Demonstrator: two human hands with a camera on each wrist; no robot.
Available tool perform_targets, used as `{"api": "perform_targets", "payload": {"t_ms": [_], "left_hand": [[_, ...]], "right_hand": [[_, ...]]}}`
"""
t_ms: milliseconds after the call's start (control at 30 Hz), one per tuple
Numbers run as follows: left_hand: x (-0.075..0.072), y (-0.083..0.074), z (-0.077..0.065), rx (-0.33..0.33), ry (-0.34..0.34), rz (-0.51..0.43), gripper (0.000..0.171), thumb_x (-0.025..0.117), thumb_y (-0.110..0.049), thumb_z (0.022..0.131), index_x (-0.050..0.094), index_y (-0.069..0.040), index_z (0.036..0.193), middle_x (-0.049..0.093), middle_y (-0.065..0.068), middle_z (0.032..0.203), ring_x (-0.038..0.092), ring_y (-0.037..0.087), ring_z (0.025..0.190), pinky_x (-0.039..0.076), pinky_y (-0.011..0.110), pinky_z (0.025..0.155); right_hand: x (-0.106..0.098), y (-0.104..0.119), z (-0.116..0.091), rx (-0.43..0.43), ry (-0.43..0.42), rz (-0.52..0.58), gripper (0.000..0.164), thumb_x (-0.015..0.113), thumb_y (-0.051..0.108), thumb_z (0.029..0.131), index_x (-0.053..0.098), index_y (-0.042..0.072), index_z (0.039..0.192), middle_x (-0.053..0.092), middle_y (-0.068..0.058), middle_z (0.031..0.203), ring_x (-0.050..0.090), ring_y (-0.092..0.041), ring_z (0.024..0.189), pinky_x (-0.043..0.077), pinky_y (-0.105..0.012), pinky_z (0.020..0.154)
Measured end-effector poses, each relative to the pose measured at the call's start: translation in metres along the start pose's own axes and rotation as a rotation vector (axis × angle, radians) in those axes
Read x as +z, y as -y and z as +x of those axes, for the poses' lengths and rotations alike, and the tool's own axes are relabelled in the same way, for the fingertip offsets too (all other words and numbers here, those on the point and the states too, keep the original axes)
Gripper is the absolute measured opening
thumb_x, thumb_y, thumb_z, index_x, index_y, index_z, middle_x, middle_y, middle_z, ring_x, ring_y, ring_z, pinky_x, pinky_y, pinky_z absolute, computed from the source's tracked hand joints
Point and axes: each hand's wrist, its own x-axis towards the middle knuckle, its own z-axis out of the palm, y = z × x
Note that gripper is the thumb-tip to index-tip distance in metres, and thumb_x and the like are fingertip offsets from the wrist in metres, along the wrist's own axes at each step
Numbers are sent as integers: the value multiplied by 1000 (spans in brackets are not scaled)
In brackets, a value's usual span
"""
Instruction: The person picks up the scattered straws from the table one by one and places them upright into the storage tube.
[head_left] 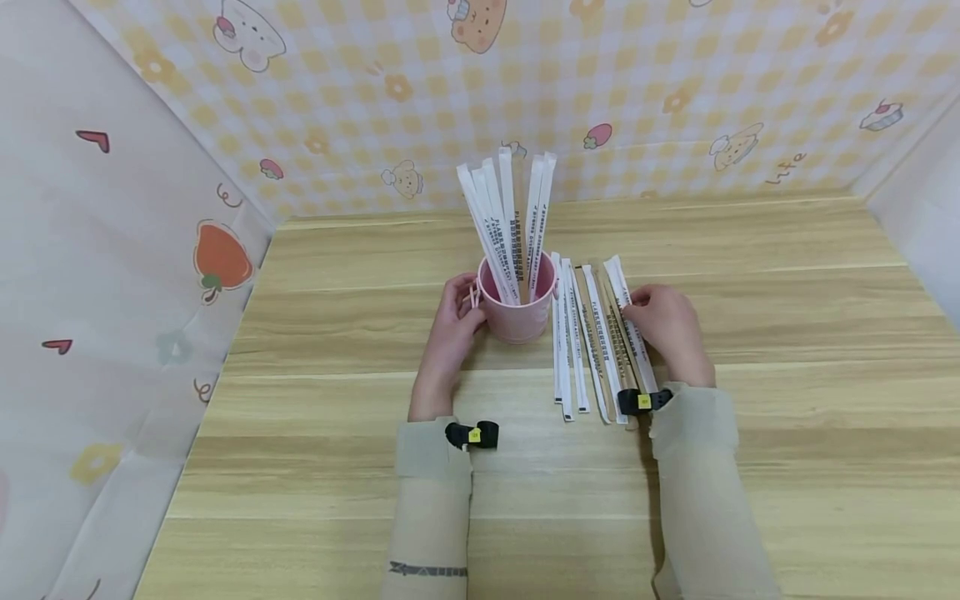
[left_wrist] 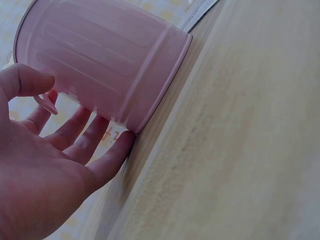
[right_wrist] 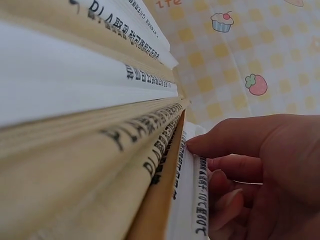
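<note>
A pink bucket-shaped cup (head_left: 517,323) stands upright on the table, with several paper-wrapped straws (head_left: 492,221) leaning in it. My left hand (head_left: 450,321) holds the cup at its left side, the thumb by the small handle (left_wrist: 47,104) and the fingertips against the wall. To the right of the cup lies a row of wrapped straws (head_left: 597,346), some white and some brown. At the row's right end, my right hand (head_left: 670,329) pinches a white wrapped straw (right_wrist: 187,195) between thumb and fingers. Part of that straw is hidden behind the hand.
The wood-grain table (head_left: 315,367) ends at a checked cloth backdrop (head_left: 450,108) behind the cup. A pale printed cloth (head_left: 112,250) hangs along the left side. Each wrist wears a black strap (head_left: 480,434).
</note>
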Motion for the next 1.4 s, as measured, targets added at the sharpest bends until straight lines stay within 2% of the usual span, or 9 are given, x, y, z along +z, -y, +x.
{"api": "perform_targets", "payload": {"t_ms": [200, 300, 633, 833, 1000, 1200, 1400], "left_hand": [[0, -1, 0, -8, 0, -3, 47, 50, -3, 83, 40, -20, 125, 39, -1, 132, 40, 12, 119, 39, 29, 95], [1, -1, -1, -8, -1, -5, 47, 50, -3, 82, 40, -20, 125, 39, -1, 131, 40, 13, 119, 39, 30, 95], [1, 0, 0, 1, -8, 3, 46, 52, -5, 80, 42, -21, 122, 41, -2, 130, 42, 13, 118, 40, 30, 94], [0, 0, 0, 3, -7, 1, 46, 52, -5, 81, 42, -21, 123, 40, -2, 130, 41, 12, 119, 40, 30, 95], [1, -1, 0, -6, -1, -3, 47, 52, -4, 82, 41, -21, 124, 39, -1, 131, 40, 13, 119, 39, 29, 95], [1, -1, -1, -11, 4, 4, 48, 52, -5, 82, 39, -21, 126, 38, -2, 133, 39, 13, 120, 38, 30, 96], [1, -1, -1, 0, -7, 23, 48, 52, -5, 82, 40, -21, 125, 39, -2, 131, 41, 12, 119, 39, 30, 95]], "right_hand": [[-3, 1, 0, 10, -8, 7, 33, 50, 21, 86, 56, -2, 109, 58, -18, 96, 54, -27, 77, 46, -34, 60], [-8, 2, -2, -3, -50, 7, 36, 49, 24, 87, 55, -1, 112, 58, -18, 97, 54, -27, 77, 45, -35, 58], [-31, 18, -12, -137, -355, 93, 38, 49, 34, 89, 60, 5, 111, 59, -12, 88, 51, -22, 67, 40, -31, 50], [-40, 35, -18, -153, -456, 131, 38, 49, 37, 87, 62, 11, 111, 60, -6, 89, 51, -17, 71, 41, -27, 52], [-46, 49, -24, -220, -561, 187, 35, 53, 35, 86, 65, 10, 106, 61, -3, 86, 50, -12, 71, 40, -20, 55], [-55, 69, -34, -292, -678, 321, 33, 54, 36, 85, 66, 12, 103, 63, -1, 86, 51, -7, 71, 40, -15, 58], [-61, 94, -47, -376, -752, 571, 23, 58, 28, 84, 68, 13, 99, 63, -2, 82, 54, -11, 66, 42, -15, 50]]}}
